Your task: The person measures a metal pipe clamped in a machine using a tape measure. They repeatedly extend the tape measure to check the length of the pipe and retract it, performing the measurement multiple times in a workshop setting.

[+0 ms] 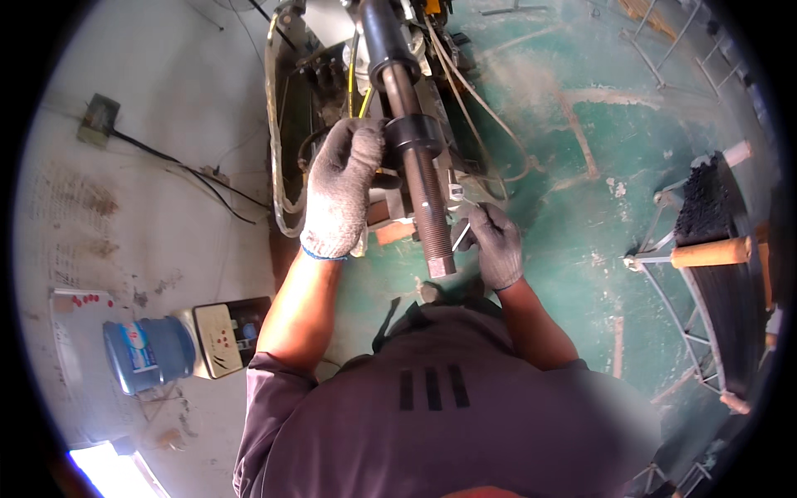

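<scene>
A long threaded metal shaft points toward me from the machine, with a black collar around it. My left hand, in a grey knit glove, is at the collar's left side with its fingers bent against it; the fingertips are partly hidden. To the right of the shaft's near end, my right hand, in a darker glove, pinches a thin silver rod-like tool. Its exact kind is unclear. Just beyond that hand is a small metal fitting.
The machine carries hoses and a black cylinder up front. Cables trail over the green floor. A metal rack with an orange roller stands right. Leftward are a blue water bottle and dispenser.
</scene>
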A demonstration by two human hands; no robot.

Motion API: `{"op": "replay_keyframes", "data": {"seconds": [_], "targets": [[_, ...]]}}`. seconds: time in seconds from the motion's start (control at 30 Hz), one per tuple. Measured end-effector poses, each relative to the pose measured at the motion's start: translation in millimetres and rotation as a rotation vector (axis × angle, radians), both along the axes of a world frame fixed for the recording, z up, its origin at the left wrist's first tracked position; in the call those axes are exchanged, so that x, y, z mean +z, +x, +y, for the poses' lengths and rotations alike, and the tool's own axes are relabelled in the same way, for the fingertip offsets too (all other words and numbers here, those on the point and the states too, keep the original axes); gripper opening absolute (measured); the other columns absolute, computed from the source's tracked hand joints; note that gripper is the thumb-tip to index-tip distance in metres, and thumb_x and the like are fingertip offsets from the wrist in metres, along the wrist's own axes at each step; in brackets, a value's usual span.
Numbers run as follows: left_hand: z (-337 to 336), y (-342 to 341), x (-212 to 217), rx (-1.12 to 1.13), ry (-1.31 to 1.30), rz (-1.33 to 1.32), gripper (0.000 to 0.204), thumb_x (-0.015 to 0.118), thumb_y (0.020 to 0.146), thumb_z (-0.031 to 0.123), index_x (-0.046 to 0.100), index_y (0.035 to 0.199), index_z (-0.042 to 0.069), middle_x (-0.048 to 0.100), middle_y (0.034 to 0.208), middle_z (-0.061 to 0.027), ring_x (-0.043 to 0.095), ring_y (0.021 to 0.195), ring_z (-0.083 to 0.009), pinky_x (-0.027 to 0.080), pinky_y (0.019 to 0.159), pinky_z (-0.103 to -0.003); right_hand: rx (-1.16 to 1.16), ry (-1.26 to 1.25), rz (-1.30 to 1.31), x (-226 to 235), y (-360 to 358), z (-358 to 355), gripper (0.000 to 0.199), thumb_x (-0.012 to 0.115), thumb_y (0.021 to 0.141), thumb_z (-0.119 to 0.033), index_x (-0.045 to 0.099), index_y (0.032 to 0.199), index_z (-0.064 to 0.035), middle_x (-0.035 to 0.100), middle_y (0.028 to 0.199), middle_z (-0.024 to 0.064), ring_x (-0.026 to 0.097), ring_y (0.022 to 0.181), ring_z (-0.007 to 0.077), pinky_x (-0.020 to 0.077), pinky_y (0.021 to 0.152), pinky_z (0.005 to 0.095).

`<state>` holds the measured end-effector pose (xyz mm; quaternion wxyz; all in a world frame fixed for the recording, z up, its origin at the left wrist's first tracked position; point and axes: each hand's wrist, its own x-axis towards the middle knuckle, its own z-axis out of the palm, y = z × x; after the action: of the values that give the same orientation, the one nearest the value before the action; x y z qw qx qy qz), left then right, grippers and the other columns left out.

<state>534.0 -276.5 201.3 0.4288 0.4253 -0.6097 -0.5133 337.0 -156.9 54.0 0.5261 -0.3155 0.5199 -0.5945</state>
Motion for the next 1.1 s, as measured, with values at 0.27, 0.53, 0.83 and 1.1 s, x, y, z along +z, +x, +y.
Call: {"op": "replay_keyframes", "data": {"seconds": [0.27,0.53,0.83,1.1], "targets": [[3.9,-26.1,19.1,0.166,0.173,-0.122,0.053,0.058,0.119,0.053,0.071,0.13,0.003,0.077,0.109,-0.0082,0.075,0.094,-0.0197,0.064,0.079,-0.035,0.009,-0.033,-0.199,10.1,-2.1,-9.2,0.035,0.069,0.112,-0.032,0.076,0.109,0.0019,0.075,0.086,0.007,0.065,0.07,0.0133,0.0518,0.067,0.029],[5.3,-47.6,34.4,-0.001,0.302,-0.212,0.049,0.048,0.123,0.036,0.061,0.144,-0.007,0.079,0.111,-0.0267,0.081,0.09,-0.0319,0.068,0.076,-0.038,-0.159,-0.54,0.532,-12.0,5.9,-29.0,0.027,0.071,0.109,-0.03,0.08,0.116,-0.0054,0.075,0.098,0.0135,0.073,0.089,0.0329,0.0576,0.078,0.0435],[-9.8,-31.0,7.9,0.016,0.192,-0.215,0.066,0.045,0.12,0.053,0.057,0.146,-0.007,0.073,0.126,-0.0388,0.071,0.062,-0.0272,0.056,0.049,-0.032,-0.219,-0.459,0.06,5.8,26.8,-42.3,0.018,0.072,0.106,-0.024,0.079,0.107,-0.0084,0.076,0.099,0.0098,0.076,0.09,0.0284,0.0596,0.078,0.042],[11.4,-49.5,13.2,0.039,0.086,-0.416,0.049,0.06,0.116,0.034,0.06,0.148,-0.003,0.072,0.135,-0.0367,0.052,0.062,-0.011,0.04,0.054,-0.025,-0.239,-0.486,-0.231,-5.0,53.6,-68.8,0.019,0.074,0.107,-0.023,0.08,0.113,-0.0054,0.076,0.085,0.0132,0.076,0.078,0.0207,0.0596,0.074,0.0363]]}}
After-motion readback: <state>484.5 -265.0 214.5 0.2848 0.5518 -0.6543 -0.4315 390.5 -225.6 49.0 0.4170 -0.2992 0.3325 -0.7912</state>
